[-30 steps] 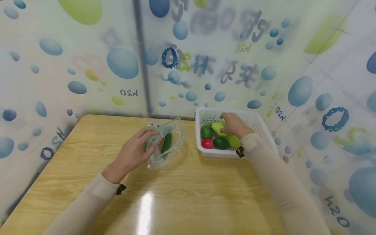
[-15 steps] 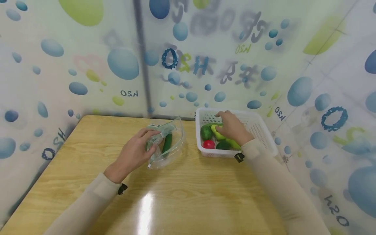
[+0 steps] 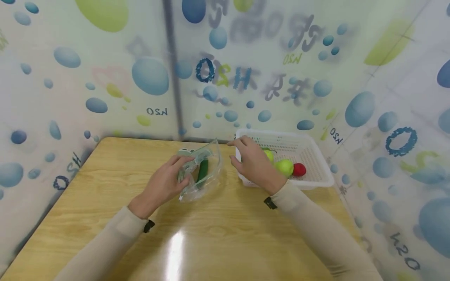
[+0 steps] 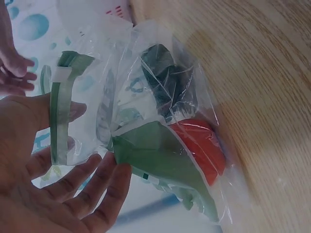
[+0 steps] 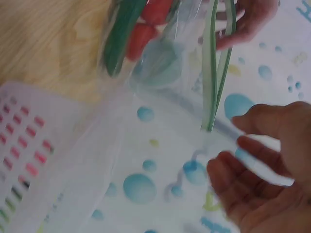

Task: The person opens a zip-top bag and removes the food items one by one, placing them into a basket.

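A clear zip bag [image 3: 211, 171] with a green-trimmed mouth stands on the table. My left hand [image 3: 166, 181] holds it at the mouth, thumb and fingers curved round the edge. Inside are a cucumber [image 3: 202, 171] and red pieces [image 4: 201, 145], partly covered by the bag's green panel, their kind unclear. Between the bag and the white basket [image 3: 321, 183], my right hand [image 3: 258, 164] hovers over the basket's left edge with fingers apart and nothing in them. Round green fruit [image 3: 285, 168] and a red one [image 3: 299, 169] lie in the basket; my right hand hides its left part.
The wooden table [image 3: 218, 242] runs up to a back wall [image 3: 225, 78] printed with blue bubbles. A similar wall [image 3: 383, 156] stands close on the right, just past the basket.
My right hand has moved left from over the basket toward the bag, with nothing in it, uncovering green and red fruit at the basket's middle. My left hand keeps its hold on the bag.
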A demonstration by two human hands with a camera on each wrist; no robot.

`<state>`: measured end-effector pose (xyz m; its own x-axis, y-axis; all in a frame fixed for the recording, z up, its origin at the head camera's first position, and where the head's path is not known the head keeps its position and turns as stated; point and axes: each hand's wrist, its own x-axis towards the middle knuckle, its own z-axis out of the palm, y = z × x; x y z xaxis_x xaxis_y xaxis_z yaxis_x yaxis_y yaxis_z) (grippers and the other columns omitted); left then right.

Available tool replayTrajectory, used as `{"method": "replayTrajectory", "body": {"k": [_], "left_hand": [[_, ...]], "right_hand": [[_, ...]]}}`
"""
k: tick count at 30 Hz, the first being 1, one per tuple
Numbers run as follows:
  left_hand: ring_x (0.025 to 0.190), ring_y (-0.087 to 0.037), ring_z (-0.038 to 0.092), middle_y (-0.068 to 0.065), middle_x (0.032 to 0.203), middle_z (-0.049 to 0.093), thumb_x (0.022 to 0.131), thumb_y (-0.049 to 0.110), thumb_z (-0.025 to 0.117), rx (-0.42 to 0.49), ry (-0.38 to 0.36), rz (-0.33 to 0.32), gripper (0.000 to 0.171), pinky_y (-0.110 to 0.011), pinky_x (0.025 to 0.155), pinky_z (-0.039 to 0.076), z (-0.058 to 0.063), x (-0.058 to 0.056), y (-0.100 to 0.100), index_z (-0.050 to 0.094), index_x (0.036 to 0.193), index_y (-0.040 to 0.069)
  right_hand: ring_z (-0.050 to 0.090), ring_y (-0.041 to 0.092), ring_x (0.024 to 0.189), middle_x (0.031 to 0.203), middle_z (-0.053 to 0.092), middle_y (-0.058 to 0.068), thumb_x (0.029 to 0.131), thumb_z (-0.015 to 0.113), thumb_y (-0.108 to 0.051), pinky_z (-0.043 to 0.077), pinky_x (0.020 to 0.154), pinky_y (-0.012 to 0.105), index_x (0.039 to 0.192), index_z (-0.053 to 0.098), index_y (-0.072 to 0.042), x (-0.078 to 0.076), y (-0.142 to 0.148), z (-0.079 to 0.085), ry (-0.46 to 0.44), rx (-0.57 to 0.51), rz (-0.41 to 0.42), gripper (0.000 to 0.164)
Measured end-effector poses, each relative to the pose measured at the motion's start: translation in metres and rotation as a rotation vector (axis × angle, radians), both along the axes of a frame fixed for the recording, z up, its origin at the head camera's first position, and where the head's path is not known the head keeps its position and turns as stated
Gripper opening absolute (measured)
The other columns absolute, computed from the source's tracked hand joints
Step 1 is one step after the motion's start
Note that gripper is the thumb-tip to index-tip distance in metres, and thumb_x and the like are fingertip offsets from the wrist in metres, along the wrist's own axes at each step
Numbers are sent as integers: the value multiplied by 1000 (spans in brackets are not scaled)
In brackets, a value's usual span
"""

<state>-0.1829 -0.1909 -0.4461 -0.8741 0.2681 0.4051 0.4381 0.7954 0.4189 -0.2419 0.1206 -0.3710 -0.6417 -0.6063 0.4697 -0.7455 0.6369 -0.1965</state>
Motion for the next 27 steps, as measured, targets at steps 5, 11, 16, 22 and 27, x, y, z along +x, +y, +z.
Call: {"method": "replayTrajectory", "body": {"k": [5, 11, 16, 22, 27], "left_hand": [[93, -28, 71, -22, 146, 70, 99, 8, 90, -12, -2, -8, 68, -43, 72, 62, 2, -1, -3, 64, 161, 9], [110, -36, 76, -21, 150, 68, 94, 8, 95, -20, 3, -53, 79, -50, 80, 67, 1, 0, -2, 60, 165, 6], [122, -39, 76, -21, 154, 66, 95, 12, 96, -29, 2, -74, 82, -54, 85, 69, 0, 0, 0, 58, 167, 7], [127, -40, 74, -20, 157, 64, 96, 14, 95, -35, -43, -66, 85, -56, 87, 70, -1, 2, -1, 55, 171, 9], [127, -41, 74, -20, 160, 63, 95, 11, 96, -29, -68, -70, 87, -56, 83, 69, -2, 3, -3, 54, 172, 10]], "right_hand": [[76, 28, 116, 130, 76, 15, 109, 81, -6, 68, 99, 39, 135, 76, -1, 5, -30, -6, 44, 61, 243, 27], [79, 23, 117, 132, 79, 10, 113, 77, -14, 68, 99, 33, 138, 79, -5, 3, -55, -17, 15, 301, 312, 26], [81, 21, 109, 124, 80, 7, 115, 75, -17, 70, 93, 33, 137, 81, -10, -2, -68, -27, 3, 434, 230, 24], [82, 23, 100, 116, 82, 6, 111, 79, -13, 71, 83, 35, 134, 83, -14, -6, -79, -40, 11, 510, 186, 23], [83, 25, 106, 120, 83, 8, 110, 79, -7, 71, 92, 37, 134, 84, -14, -7, -87, -51, -20, 554, 182, 26]]}}
